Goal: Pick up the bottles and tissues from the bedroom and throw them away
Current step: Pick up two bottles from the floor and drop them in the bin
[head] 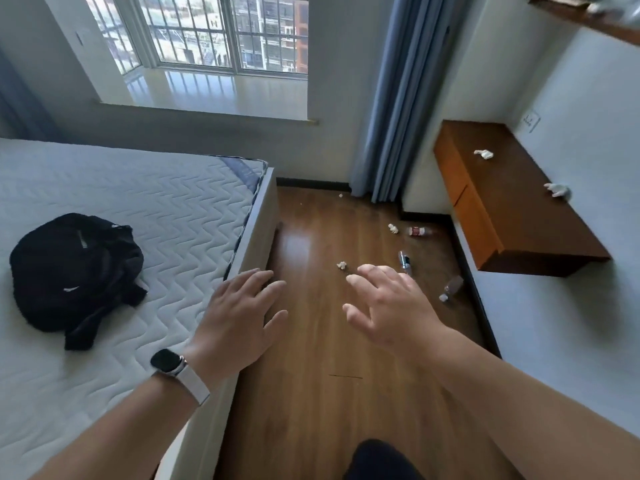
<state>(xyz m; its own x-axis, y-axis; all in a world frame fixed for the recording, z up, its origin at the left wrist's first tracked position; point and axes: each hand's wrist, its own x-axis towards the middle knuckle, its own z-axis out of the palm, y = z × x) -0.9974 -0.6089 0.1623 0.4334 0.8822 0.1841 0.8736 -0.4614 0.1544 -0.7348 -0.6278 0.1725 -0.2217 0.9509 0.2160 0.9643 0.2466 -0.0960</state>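
Both my hands are empty, fingers spread wide, palms down. My left hand [242, 306], with a dark watch [168, 362] on a pale strap at the wrist, hovers over the corner of the bed frame [256, 230], at the edge of the quilted white mattress [138, 202]. My right hand [388, 306] hangs over the wooden floor [304, 393], holding nothing.

Just past my right fingertips a small crumpled tissue [342, 265] lies on the floor. A little to the right of it lies a dark-labelled bottle [404, 261], and nearer the wall a clear bottle with a white cap [452, 287] lies tilted. Farther off, near the foot of the wall, a red-labelled bottle [418, 231] lies on its side with another floor tissue [393, 228] just beside it. A tiny white scrap [340, 195] sits by the blue curtain [394, 98].

On the brown wall-mounted desk [519, 220] to the right lie two more wads, a far desk tissue [484, 153] and a near desk tissue [557, 189] against the wall.

A black bag [76, 271] rests on the mattress to my left, below the barred window [221, 32]
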